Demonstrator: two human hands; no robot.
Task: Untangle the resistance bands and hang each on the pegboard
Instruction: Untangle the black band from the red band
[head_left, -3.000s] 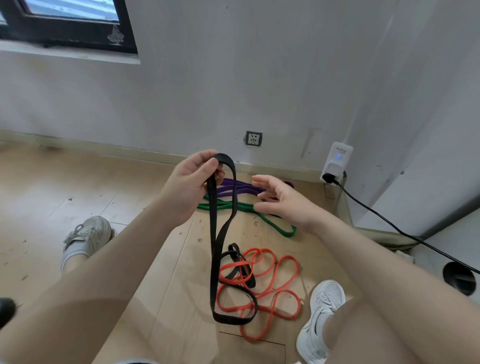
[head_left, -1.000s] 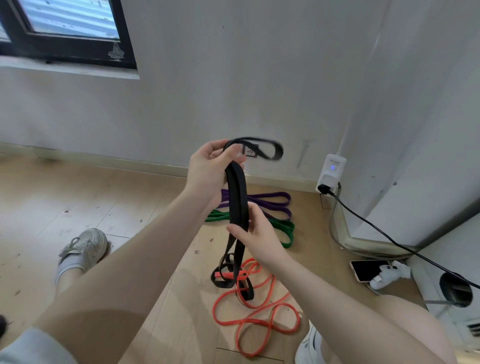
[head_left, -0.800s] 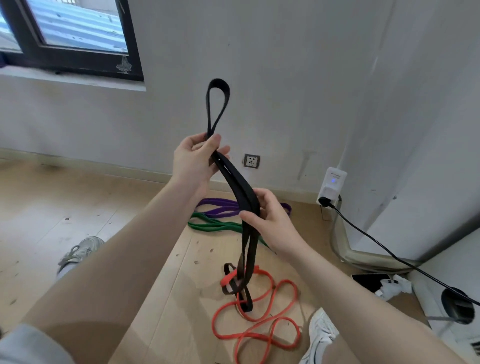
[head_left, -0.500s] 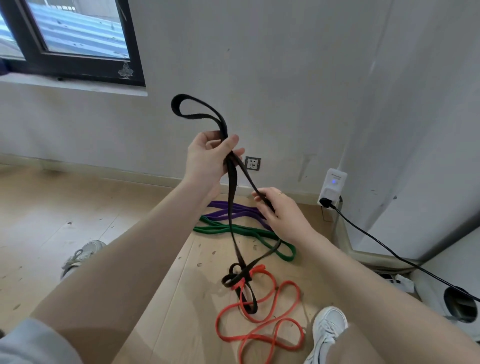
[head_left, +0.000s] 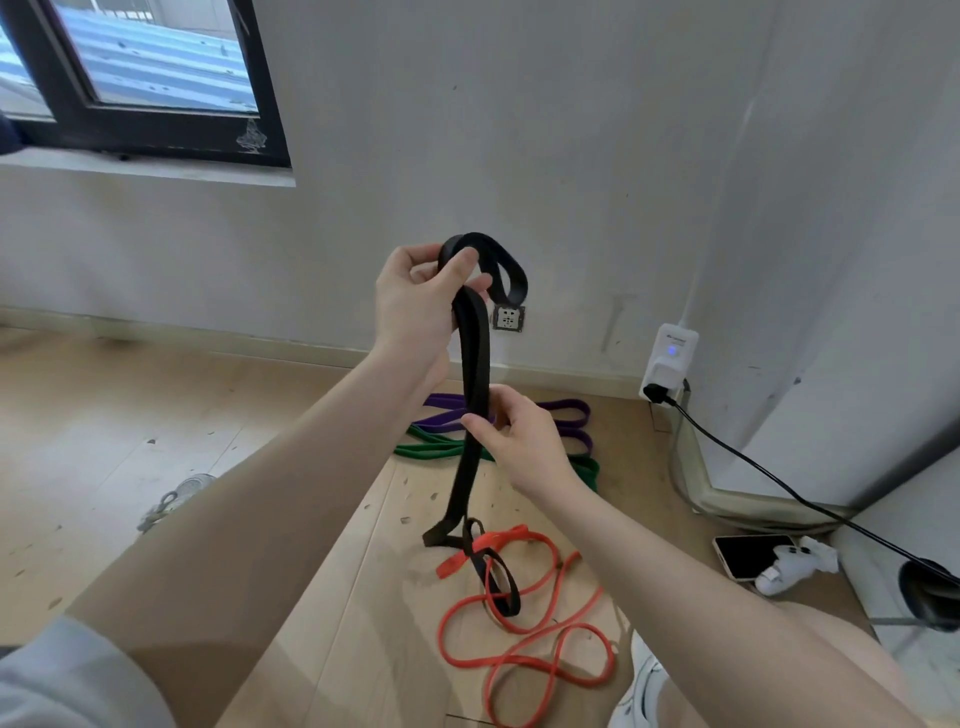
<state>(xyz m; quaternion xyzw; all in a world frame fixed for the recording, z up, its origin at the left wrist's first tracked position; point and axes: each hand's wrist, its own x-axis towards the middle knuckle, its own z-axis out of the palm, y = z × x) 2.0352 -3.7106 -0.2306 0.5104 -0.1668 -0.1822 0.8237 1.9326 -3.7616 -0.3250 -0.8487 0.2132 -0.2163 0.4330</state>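
Observation:
My left hand (head_left: 415, 306) grips the top of a black band (head_left: 474, 364), whose upper loop flops over to the right of my fingers. Lower down, my right hand (head_left: 519, 436) pinches the same band's hanging strands between thumb and fingers. The band's bottom end hangs to the floor, still threaded through an orange band (head_left: 524, 639) that lies in loose coils. Behind my hands, a purple band (head_left: 563, 415) and a green band (head_left: 436, 449) lie flat on the floor by the wall. No pegboard is in view.
A wall socket (head_left: 508, 317) and a white plug-in adapter (head_left: 670, 358) with a black cable (head_left: 779, 483) sit on the wall. A phone (head_left: 748, 556) and a white controller (head_left: 789, 564) lie at right. A window (head_left: 145, 78) is upper left. My shoes rest on the wooden floor.
My left hand has shifted grip and the top loop has flopped from the left over to the right. My right hand has closed on both hanging strands, bringing them together.

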